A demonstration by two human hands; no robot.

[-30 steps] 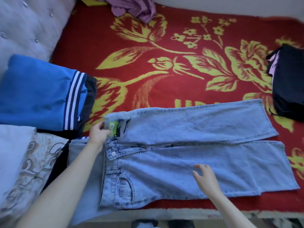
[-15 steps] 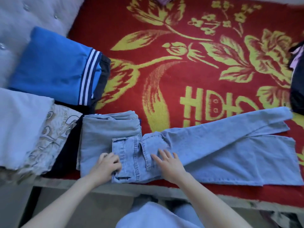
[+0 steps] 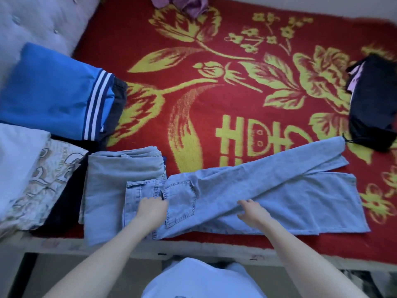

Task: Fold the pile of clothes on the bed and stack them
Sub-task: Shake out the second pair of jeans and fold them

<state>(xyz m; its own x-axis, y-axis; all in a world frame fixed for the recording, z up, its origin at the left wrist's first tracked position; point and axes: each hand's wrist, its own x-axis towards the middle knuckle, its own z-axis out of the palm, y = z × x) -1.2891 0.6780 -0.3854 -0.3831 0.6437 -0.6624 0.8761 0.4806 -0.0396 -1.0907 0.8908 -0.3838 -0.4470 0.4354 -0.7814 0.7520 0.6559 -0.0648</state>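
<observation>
Red blanket (image 3: 214, 104) w/ yellow flowers covers bed; jeans (image 3: 268, 188) lie along near edge, one leg folded over the other.
L hand (image 3: 153, 208) rests on waist end, fingers bent, can't tell if it's pinching cloth; R hand (image 3: 253, 211) flat on thigh area, fingers spread. Hems splay apart at right. Waist end overlaps folded pale denim piece (image 3: 111, 183). Further left: patterned fabric (image 3: 49, 179), white fabric (image 3: 19, 160), blue striped top (image 3: 53, 100). Black garment (image 3: 373, 108) at far right, purple cloth (image 3: 191, 5) at top.
</observation>
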